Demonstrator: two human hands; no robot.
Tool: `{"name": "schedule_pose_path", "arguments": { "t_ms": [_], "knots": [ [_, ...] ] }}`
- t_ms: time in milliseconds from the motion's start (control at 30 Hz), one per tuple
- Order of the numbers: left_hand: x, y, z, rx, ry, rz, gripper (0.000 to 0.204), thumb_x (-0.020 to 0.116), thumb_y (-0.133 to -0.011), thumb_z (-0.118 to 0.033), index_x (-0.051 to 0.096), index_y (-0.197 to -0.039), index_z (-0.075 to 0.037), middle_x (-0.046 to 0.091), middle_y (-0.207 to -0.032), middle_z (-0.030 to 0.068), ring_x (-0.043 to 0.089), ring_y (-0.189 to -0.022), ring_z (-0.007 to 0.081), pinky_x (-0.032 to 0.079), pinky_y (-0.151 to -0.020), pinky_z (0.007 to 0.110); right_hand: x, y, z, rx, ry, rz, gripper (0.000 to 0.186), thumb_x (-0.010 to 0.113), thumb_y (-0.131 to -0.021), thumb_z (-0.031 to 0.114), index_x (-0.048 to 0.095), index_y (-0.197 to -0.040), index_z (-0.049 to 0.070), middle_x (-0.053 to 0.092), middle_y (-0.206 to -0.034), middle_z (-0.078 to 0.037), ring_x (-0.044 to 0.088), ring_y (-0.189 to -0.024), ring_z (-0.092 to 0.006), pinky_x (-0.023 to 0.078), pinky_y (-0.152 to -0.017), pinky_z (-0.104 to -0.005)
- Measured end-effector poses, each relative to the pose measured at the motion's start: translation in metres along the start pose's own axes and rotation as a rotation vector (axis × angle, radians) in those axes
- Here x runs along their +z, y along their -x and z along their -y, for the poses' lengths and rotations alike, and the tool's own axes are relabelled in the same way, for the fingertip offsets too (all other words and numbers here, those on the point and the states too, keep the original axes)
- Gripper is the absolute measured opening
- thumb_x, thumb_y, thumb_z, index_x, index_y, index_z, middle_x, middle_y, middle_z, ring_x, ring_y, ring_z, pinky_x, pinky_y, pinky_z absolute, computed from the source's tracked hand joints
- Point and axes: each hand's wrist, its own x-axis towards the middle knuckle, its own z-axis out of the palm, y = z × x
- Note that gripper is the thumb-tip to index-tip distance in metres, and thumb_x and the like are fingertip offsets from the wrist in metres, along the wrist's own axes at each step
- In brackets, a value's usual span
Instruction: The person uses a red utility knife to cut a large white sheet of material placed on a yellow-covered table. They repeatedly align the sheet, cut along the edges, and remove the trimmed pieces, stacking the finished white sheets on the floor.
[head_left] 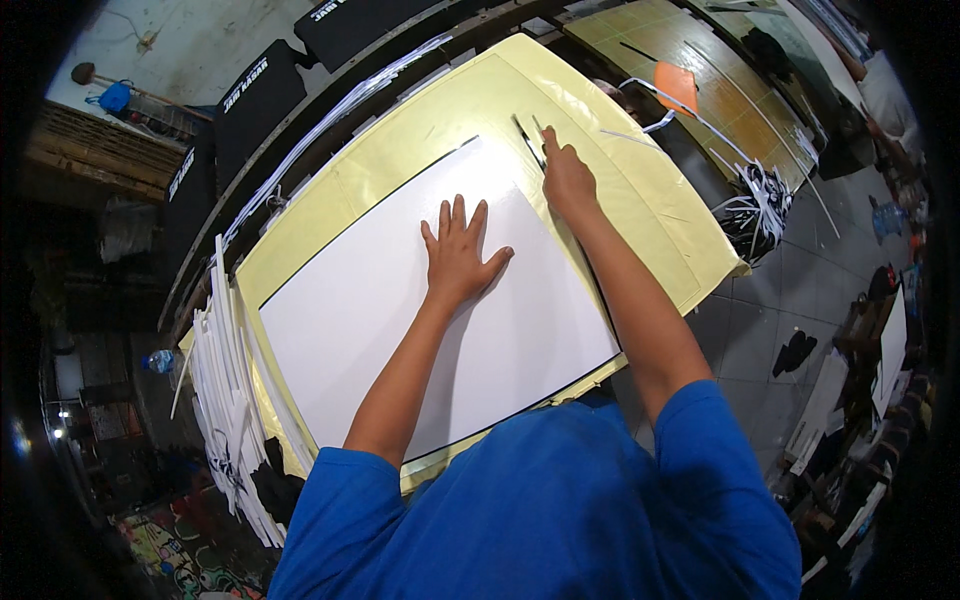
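A large white sheet (400, 330) with dark edges lies on the pale yellow covered table (660, 210). My left hand (460, 255) rests flat on the sheet, fingers spread, with nothing in it. Just beyond the sheet's far right corner, my right hand (571, 185) is closed with its index finger stretched forward. A slim, cutter-like tool (537, 123) shows at that fingertip; most of it is hidden by the hand. Beside it, a narrow black strip (526, 140) runs toward the sheet's right edge.
Bundled white strips (222, 400) hang at the table's left side. More long strips (310, 150) lie along its far left edge, near black printed panels (258, 105). An orange chair (676, 88) and a tangle of black and white strips (757, 205) stand beyond the right.
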Motion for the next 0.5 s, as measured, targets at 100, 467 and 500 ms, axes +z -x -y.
{"name": "schedule_pose_path", "arguments": {
  "t_ms": [100,467,500],
  "knots": [
    [-0.002,0.000,-0.003,-0.005,0.000,0.000,0.085,0.061,-0.084,-0.062,0.037,-0.152,-0.016,0.023,-0.160,0.0221,0.014,-0.150,0.0383,0.004,-0.116,0.064,-0.007,-0.006,-0.020,0.015,-0.009,-0.056,0.066,0.056,-0.088,0.003,0.036,-0.149,0.015,0.063,-0.100,-0.023,0.066,-0.092,-0.0398,0.053,-0.077,-0.0504],
    [0.004,0.003,-0.001,0.003,-0.010,-0.047,0.084,0.064,-0.083,-0.055,0.038,-0.151,-0.014,0.024,-0.159,0.0216,0.017,-0.149,0.0380,0.008,-0.116,0.065,-0.087,0.054,-0.137,0.078,-0.458,-0.307,0.061,0.078,-0.077,0.025,0.056,-0.129,0.003,0.069,-0.106,-0.018,0.068,-0.097,-0.0276,0.051,-0.085,-0.0377],
    [0.004,0.002,-0.002,0.006,-0.013,-0.051,0.084,0.064,-0.083,-0.055,0.038,-0.151,-0.014,0.024,-0.159,0.0213,0.017,-0.149,0.0378,0.008,-0.116,0.065,-0.087,0.064,-0.136,0.140,-0.451,-0.253,0.059,0.079,-0.077,0.026,0.056,-0.126,0.004,0.068,-0.102,-0.017,0.068,-0.094,-0.0258,0.051,-0.083,-0.0369]
  ]
}}
